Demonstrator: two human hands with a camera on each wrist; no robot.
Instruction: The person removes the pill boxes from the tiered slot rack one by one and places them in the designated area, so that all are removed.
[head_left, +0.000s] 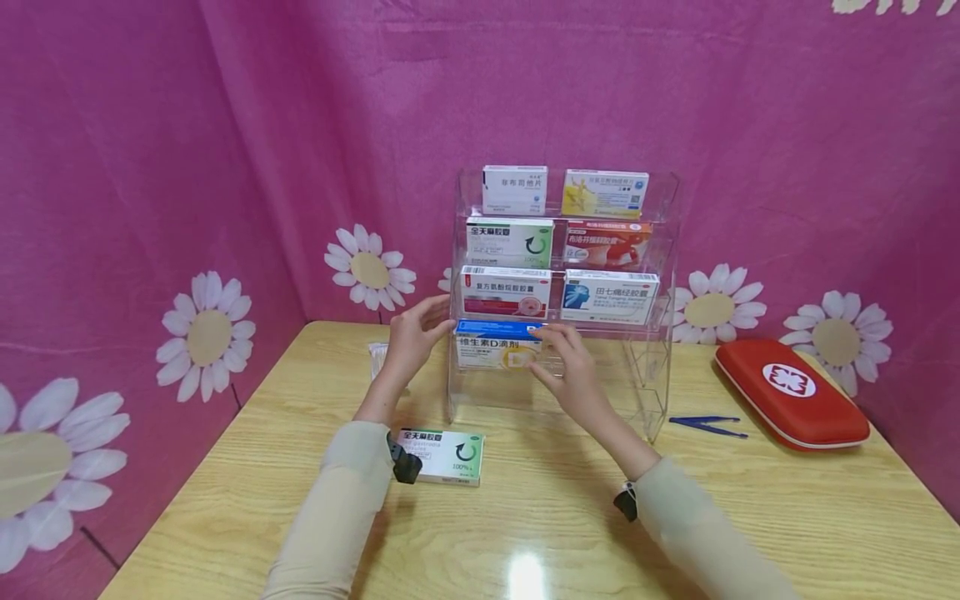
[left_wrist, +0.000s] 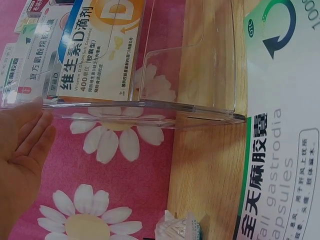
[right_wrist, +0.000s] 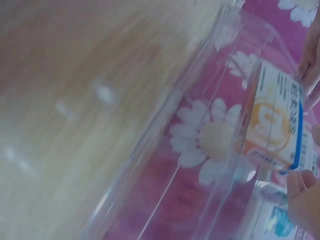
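Observation:
A white-and-blue vitamin D medicine box [head_left: 489,348] stands in the lowest tier of a clear acrylic display rack [head_left: 510,392], on its left side. My right hand [head_left: 573,371] is at the box's right end, fingertips right by its upper corner and the thumb apart from the fingers. In the right wrist view, that hand's fingers [right_wrist: 296,184] show close against the box's end. My left hand [head_left: 411,340] is at the rack's left side, its extended fingers [left_wrist: 35,112] against the clear edge. A white-and-green capsule box [head_left: 442,457] lies on the table below the left forearm.
Upper tiers hold several medicine boxes, including a red one [head_left: 607,244] and a blue-and-white one [head_left: 611,298]. Right of the rack lie blue plastic tweezers [head_left: 705,425] and a red zip case [head_left: 795,396]. A pack of cotton swabs [left_wrist: 177,229] lies behind the left hand.

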